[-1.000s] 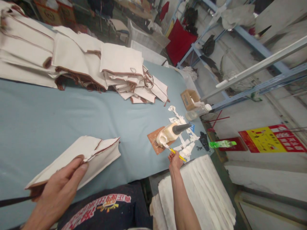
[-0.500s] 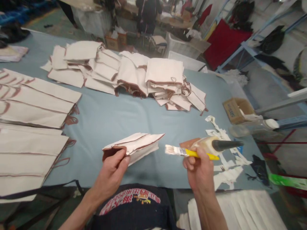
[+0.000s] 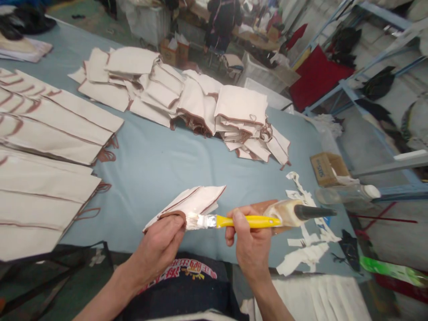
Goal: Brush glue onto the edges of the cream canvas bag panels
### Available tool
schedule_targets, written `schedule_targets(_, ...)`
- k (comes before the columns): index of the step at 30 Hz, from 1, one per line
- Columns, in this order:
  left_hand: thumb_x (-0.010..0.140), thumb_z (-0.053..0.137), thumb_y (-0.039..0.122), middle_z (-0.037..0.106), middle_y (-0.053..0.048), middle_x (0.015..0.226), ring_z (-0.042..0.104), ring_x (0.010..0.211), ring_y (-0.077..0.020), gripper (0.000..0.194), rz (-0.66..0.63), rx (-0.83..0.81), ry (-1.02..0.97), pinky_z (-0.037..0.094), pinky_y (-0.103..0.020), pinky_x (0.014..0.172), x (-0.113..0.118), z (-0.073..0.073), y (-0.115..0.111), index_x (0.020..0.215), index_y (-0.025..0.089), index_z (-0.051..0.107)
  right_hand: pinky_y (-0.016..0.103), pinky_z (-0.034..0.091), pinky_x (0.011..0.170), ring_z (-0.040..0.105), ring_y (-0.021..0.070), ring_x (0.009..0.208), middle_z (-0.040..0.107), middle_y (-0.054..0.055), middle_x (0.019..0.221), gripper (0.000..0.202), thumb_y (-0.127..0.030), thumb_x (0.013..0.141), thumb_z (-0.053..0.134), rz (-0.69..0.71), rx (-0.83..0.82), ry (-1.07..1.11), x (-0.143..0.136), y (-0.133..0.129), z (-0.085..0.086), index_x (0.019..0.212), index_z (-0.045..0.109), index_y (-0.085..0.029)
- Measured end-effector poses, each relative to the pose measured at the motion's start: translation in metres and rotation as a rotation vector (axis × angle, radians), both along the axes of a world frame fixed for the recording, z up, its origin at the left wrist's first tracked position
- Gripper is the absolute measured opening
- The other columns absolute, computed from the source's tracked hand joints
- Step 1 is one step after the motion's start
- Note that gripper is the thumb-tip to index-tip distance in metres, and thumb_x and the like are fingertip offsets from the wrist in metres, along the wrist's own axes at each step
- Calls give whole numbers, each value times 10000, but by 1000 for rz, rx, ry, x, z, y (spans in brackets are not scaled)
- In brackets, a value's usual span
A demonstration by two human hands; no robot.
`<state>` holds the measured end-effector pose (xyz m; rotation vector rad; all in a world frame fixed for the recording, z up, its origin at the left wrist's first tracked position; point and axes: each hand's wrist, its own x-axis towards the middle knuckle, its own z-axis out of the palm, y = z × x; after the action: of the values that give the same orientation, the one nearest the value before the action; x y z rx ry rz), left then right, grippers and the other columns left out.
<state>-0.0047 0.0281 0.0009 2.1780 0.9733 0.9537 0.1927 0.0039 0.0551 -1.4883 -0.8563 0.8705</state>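
"Left hand (image 3: 163,240)?"
"Pinching the cream pouch (image 3: 197,199), near centre; fingertips partly hidden."
"Right hand (image 3: 252,243)?"
"Pinching the yellow-handled brush (image 3: 247,221); its bristle tips (image 3: 191,221) blur against the pouch's brown edge (image 3: 175,214)."

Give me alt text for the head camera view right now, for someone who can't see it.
The right hand holds a yellow-handled brush, its bristles against the brown edge of a cream fabric piece held in the left hand. Similar pieces lie piled across the blue-green table, with a dark-nozzled bottle and white scraps at right.
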Motion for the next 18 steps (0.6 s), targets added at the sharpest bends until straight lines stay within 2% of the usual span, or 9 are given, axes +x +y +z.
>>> schedule_targets(6,1020,411,33,605,10,741,607,676,-157,258,3,95,79,456,-275,668,-3,-2,-2,870,211,521,191,406,350,480,93,323,541,-70,417,344,-477,898,693,-108,43,-38,-6,-1,6,707,638,-196)
schedule_targets(10,1020,403,39,615,-3,742,606,669,-164,261,14,108,80,459,-283,651,-4,-2,-1,869,204,537,198,402,344,480,100,317,538,-69,413,351,-479,908,674,-55,-11,-11,-12,-5,3,701,622,-200)
schedule_targets(15,1022,402,49,642,-21,752,617,674,-179,257,14,152,108,468,-300,651,-4,-2,-2,882,192,564,204,407,352,486,105,327,529,-76,414,346,-482,888,689,-172,12,-73,1,4,-1,699,613,-202)
schedule_targets(18,1024,400,52,654,-39,770,623,685,-193,247,15,184,135,479,-308,652,-2,-4,-2,902,175,575,210,404,353,471,103,325,524,-77,410,332,-458,854,725,-167,25,-126,3,10,-3,678,606,-203)
